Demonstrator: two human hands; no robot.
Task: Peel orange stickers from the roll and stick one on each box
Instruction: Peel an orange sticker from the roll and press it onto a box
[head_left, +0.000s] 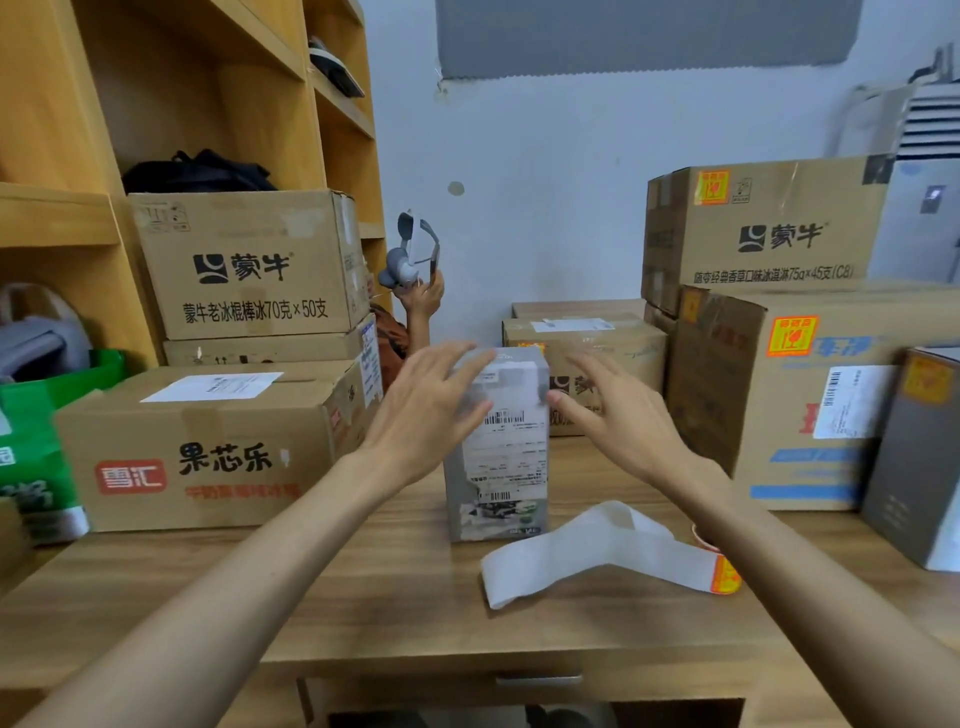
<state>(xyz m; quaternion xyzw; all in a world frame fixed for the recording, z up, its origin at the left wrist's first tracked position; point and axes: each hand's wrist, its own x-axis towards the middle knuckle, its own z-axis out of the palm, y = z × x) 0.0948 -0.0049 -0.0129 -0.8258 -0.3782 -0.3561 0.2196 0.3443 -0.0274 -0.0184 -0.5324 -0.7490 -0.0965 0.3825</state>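
View from a head-worn camera looking down at a wooden desk (363, 597). Two bare forearms reach forward to a small grey box (501, 452) that stands upright in the middle of the desk, with white shipping labels on its front face. The left hand (423, 415) is at the box's upper left edge and the right hand (621, 421) just beside its upper right edge. The fingers (462, 364) of both hands are straight and spread apart and hold nothing. Motion blur hides whether they touch the box.

In front of the box, to the right, a white backing strip (587, 558) lies bent on the desk, with one orange sticker (725, 574) at its right end, beside the right forearm.

Brown cartons are stacked on both sides. The upper right carton (769, 228) and the lower right carton (779, 415) each carry an orange sticker. A left carton (208, 447) with a white label sits near the left forearm, in front of a wooden shelf (156, 78).
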